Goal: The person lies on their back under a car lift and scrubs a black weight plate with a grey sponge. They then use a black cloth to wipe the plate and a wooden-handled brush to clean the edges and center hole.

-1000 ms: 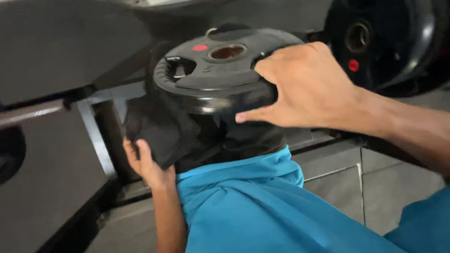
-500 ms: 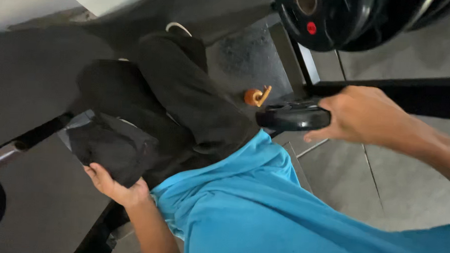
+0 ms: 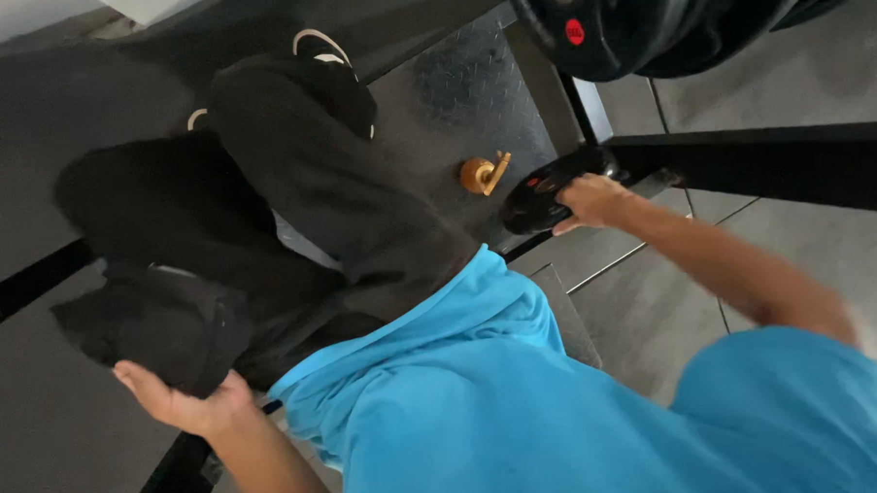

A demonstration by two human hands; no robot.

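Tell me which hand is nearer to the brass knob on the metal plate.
Right. The right hand grips a small black weight plate just right of the brass knob. The left hand is far off at lower left, palm up by the black trouser leg.

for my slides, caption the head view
Right hand holds a black weight plate low beside a brass knob; left hand open.

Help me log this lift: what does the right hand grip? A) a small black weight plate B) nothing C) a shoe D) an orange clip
A: the right hand clasps the small black weight plate; the orange clip lies apart.
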